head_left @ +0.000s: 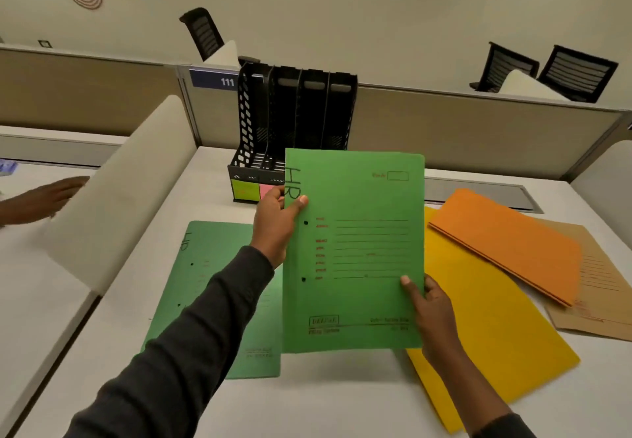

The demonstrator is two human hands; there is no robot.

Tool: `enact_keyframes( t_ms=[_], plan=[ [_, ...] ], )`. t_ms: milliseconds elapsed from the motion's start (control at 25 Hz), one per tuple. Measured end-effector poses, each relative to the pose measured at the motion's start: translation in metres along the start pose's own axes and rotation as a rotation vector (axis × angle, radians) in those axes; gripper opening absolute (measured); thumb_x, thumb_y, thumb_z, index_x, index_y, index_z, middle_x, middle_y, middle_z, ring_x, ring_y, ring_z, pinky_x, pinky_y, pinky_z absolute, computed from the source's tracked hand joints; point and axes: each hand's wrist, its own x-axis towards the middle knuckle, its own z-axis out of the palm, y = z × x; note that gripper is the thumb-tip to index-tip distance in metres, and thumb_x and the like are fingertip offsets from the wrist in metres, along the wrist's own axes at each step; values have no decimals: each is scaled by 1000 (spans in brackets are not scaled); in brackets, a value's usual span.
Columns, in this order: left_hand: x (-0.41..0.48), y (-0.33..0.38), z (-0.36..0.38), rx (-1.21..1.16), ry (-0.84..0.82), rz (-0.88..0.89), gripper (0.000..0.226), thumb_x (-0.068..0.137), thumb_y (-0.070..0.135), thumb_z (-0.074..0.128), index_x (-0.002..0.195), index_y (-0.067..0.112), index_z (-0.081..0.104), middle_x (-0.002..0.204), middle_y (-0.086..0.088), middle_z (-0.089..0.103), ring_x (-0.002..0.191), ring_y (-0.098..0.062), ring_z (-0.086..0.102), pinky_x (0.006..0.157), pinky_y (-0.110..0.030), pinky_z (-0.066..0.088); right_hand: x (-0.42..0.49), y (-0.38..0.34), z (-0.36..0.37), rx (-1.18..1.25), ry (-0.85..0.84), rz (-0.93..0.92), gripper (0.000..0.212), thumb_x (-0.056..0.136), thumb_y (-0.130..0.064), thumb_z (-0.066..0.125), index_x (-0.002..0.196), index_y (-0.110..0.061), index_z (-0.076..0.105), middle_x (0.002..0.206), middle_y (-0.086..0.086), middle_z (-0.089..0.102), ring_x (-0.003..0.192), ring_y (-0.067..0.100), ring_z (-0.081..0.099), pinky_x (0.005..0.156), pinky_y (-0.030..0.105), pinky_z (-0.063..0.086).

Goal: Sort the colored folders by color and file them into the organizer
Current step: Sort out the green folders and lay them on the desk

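Note:
Both hands hold a green folder marked "HR" upright above the desk, in front of the black organizer. My left hand grips its left edge near the top. My right hand grips its lower right edge. A second green folder lies flat on the desk at the left, partly under my left arm. At the right lie a yellow folder, an orange folder on top of it, and a brown folder furthest right.
The organizer has several upright slots with green and pink sticky labels on its front. A white divider panel stands at the left, with another person's hand behind it. A grey cable tray runs behind the folders.

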Motion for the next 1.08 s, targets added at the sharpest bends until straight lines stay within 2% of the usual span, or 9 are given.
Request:
enact_keyframes(
  t_ms=[240, 440, 560, 640, 720, 840, 920, 1000, 1080],
  plan=[
    [-20, -102, -68, 346, 138, -343, 33, 92, 23, 65, 122, 14, 52, 119, -8, 64, 101, -27, 65, 91, -45, 55, -34, 45, 49, -67, -74, 235, 21, 99, -22, 58, 118, -24, 64, 107, 1, 75, 87, 21, 75, 76, 45, 61],
    [-24, -122, -114, 430, 348, -327, 28, 90, 21, 68, 114, 20, 54, 113, -5, 66, 96, -26, 65, 85, -39, 55, -49, 52, 95, -198, -215, 315, 26, 100, -17, 53, 122, -30, 56, 115, -4, 70, 92, 13, 70, 66, 27, 52],
    [-10, -115, -148, 537, 427, -299, 38, 89, 21, 69, 122, 14, 53, 117, -10, 66, 100, -29, 65, 89, -45, 55, -50, 45, 123, -245, -342, 304, 24, 100, -18, 53, 112, -38, 56, 120, -8, 67, 97, 9, 69, 73, 26, 53],
    [2, -110, -169, 646, 470, -279, 47, 87, 23, 71, 128, 10, 52, 123, -14, 61, 108, -33, 62, 94, -46, 52, -50, 40, 140, -290, -392, 284, 28, 99, -22, 54, 123, -37, 55, 133, -5, 61, 105, 10, 64, 80, 26, 51],
    [10, -109, -186, 842, 488, -313, 56, 85, 31, 73, 130, 9, 49, 127, -18, 52, 118, -37, 53, 99, -48, 46, -50, 35, 153, -380, -406, 274, 50, 98, -30, 56, 146, -23, 42, 147, -1, 48, 118, 15, 56, 88, 27, 46],
    [10, -114, -199, 1145, 485, -471, 71, 80, 49, 72, 131, 8, 44, 130, -19, 43, 124, -39, 41, 101, -53, 38, -50, 34, 163, -490, -432, 248, 64, 97, -38, 57, 152, -17, 33, 154, 3, 39, 134, 21, 46, 97, 31, 42],
    [9, -119, -202, 1168, 482, -498, 75, 77, 52, 73, 130, 8, 42, 131, -19, 42, 125, -38, 40, 101, -54, 38, -50, 35, 165, -476, -443, 238, 57, 97, -37, 58, 147, -18, 40, 151, 2, 43, 126, 19, 50, 94, 31, 46],
    [14, -121, -203, 1059, 494, -512, 78, 76, 49, 76, 131, 7, 41, 131, -19, 42, 126, -39, 40, 101, -55, 39, -50, 35, 165, -446, -451, 215, 42, 97, -35, 58, 136, -23, 51, 142, 0, 51, 113, 13, 54, 83, 26, 46],
    [19, -121, -201, 908, 475, -546, 73, 76, 47, 78, 126, 3, 46, 126, -19, 50, 120, -39, 49, 98, -52, 46, -49, 36, 161, -448, -427, 199, 39, 96, -33, 59, 134, -23, 52, 137, -1, 52, 110, 13, 54, 83, 27, 46]
  ],
)
